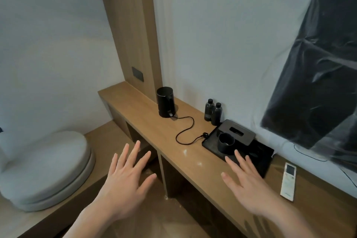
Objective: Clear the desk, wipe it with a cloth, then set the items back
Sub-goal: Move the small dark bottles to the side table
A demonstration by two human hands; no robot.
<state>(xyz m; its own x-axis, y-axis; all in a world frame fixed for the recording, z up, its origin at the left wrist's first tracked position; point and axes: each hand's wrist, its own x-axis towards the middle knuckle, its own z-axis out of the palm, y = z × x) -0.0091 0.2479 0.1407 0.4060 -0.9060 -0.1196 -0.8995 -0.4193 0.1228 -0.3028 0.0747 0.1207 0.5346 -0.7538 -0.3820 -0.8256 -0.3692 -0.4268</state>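
Both hands spread flat, holding nothing: left hand [127, 177] off the desk's [154, 131] near edge, right hand [249, 181] over the tray's [258, 162] near corner. Desk not yet cleared. Tray probably stiff and light but loaded with cup [226, 142] and tissue box [238, 131]; best gripped level by both side rims. Kettle [166, 101] far left, likely heavy, cord [185, 131] trailing; by the handle.

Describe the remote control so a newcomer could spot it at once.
Follow the long wooden desk along the wall toward its near right end, past the black tray. The remote control lies flat there, alone: a slim white bar with a small screen, the only pale item among black ones.
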